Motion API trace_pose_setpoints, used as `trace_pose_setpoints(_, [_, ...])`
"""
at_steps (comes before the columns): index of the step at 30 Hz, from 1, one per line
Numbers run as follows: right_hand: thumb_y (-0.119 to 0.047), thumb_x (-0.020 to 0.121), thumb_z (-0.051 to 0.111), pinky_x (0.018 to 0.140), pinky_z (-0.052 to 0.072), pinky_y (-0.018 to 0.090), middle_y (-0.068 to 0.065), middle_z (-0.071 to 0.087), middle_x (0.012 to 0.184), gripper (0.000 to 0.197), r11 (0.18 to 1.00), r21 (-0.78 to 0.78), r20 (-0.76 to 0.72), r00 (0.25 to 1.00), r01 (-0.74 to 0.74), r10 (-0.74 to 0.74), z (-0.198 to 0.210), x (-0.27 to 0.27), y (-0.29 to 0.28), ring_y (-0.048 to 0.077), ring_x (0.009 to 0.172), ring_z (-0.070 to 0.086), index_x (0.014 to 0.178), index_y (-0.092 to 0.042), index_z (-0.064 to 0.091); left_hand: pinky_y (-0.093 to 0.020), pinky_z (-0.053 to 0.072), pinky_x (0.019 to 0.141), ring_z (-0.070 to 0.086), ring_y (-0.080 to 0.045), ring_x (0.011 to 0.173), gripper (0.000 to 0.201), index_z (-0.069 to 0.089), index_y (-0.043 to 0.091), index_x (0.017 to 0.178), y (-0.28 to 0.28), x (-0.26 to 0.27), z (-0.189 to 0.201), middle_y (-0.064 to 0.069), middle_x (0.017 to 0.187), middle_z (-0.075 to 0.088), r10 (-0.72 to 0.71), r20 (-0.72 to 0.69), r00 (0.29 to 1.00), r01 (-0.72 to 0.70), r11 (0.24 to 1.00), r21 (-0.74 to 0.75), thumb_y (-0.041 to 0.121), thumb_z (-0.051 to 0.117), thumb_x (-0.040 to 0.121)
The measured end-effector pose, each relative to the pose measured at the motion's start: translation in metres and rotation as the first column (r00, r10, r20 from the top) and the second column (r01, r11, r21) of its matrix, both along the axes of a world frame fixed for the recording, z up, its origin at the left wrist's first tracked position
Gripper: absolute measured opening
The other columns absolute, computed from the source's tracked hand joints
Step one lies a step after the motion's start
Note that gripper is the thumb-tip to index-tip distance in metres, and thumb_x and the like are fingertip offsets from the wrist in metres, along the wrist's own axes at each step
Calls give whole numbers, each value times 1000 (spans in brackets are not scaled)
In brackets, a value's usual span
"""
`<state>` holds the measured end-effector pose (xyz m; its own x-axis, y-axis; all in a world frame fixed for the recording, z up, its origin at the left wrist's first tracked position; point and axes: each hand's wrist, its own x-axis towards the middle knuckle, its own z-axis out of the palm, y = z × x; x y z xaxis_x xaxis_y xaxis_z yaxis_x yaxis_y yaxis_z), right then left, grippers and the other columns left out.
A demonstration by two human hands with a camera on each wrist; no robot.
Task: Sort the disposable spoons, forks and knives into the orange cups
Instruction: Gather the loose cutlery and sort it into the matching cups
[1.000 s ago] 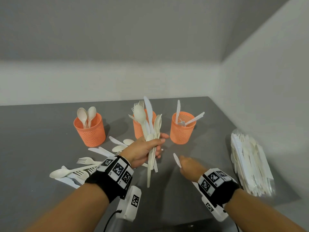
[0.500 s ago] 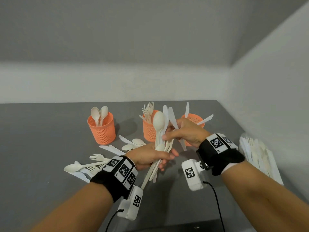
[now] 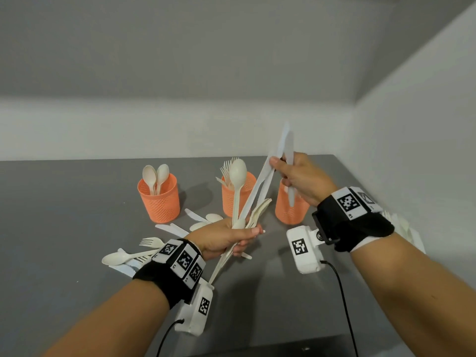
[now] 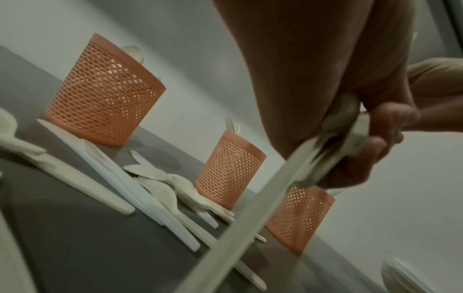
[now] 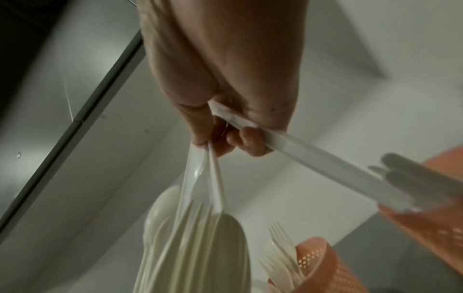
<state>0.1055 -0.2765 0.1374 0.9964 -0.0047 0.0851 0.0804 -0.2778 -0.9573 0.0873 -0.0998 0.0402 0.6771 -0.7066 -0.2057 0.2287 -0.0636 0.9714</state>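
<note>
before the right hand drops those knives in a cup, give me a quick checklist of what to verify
1. White plastic knives held in the right hand: ok, fingers curl round them.
2. Lower knife ends clear of the left hand's mixed cutlery bundle: not ok, they still reach into it.
3. Left hand grip on the bundle: ok.
4. Rightmost orange mesh cup is the knife cup: ok, the right wrist view shows white knife ends in it.
5. That cup's opening free: cannot tell, the right hand covers it.
6. Middle orange mesh cup holds forks, so avoid it: ok.
</note>
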Motion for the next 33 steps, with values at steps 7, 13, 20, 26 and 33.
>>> trace_pose_setpoints(7, [-25,98,42,58,36,16,-7,42,67,18,921,39,348,858,388,-376,28,13,-40,5,59,42,86,-13,49,-18,35,45,34,-8,41,17,45,6,94,1,6,-3,5,50,37,100,59,993,-105,991,84,22,50,95])
trace_pose_setpoints(13, [-16,98,40,75,39,29,17,46,96,27,790,-232,464,778,568,-423,-1,29,-61,23,85,45,100,8,53,-22,36,49,39,-9,42,20,56,8,99,-8,9,-3,5,53,46,214,-3,977,-214,977,12,25,47,96])
trace_pose_setpoints(20, [-23,98,39,79,44,39,27,61,93,39,874,-390,106,957,291,-272,-37,49,-64,34,84,57,95,8,63,-23,42,54,42,-11,51,25,60,13,108,-12,10,5,4,59,53,245,22,969,-244,969,-35,28,43,97])
trace_pose_setpoints(26, [-32,98,38,98,38,35,14,55,115,34,907,-294,84,954,300,-288,-35,64,-70,29,112,52,118,-13,58,-22,44,53,43,-11,51,26,60,13,108,-18,10,10,3,60,52,258,-15,966,-258,962,-90,28,41,98])
trace_pose_setpoints(33, [-24,98,32,76,43,26,-4,46,76,23,917,193,257,884,348,-390,-28,66,-67,10,73,47,94,-16,53,-25,49,56,50,-11,50,22,60,12,104,-26,12,12,2,60,54,272,-94,958,-283,949,-135,22,42,98])
